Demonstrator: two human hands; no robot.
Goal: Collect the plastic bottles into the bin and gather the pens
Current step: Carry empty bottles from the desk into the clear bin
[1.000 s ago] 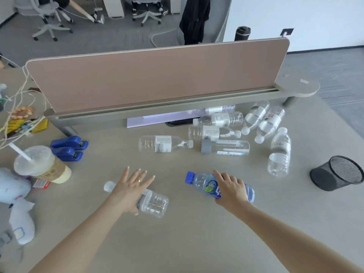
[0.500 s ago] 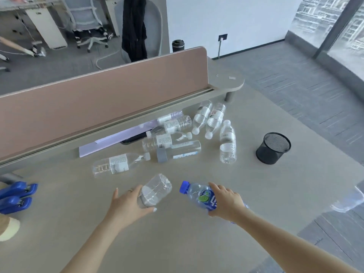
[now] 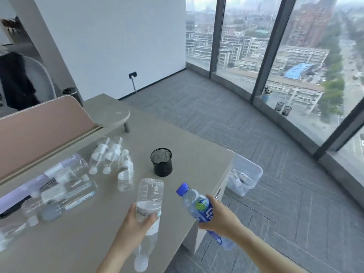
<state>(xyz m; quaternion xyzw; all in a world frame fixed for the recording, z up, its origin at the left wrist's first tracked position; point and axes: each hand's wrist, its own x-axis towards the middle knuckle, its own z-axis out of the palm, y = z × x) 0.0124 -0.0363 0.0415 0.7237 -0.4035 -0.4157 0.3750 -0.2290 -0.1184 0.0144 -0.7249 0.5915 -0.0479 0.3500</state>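
Note:
My left hand (image 3: 136,223) grips a clear plastic bottle (image 3: 150,196) around its middle, base pointing away and white cap toward me, lifted over the desk. My right hand (image 3: 218,217) holds a blue-capped bottle (image 3: 194,201) with a blue and green label, raised near the desk's right edge. Several more clear bottles (image 3: 125,172) lie on the desk to the left. A translucent plastic bin (image 3: 254,174) stands on the floor beside the desk's right side, with items inside. No pens are discernible.
A black mesh cup (image 3: 162,162) stands upright on the desk (image 3: 82,237) ahead of my hands. A pink divider panel (image 3: 39,127) runs along the desk's far side. Grey carpet and tall windows lie to the right.
Both hands have lifted their bottles off the desk. The view has swung right, bringing the floor bin and the windows into sight.

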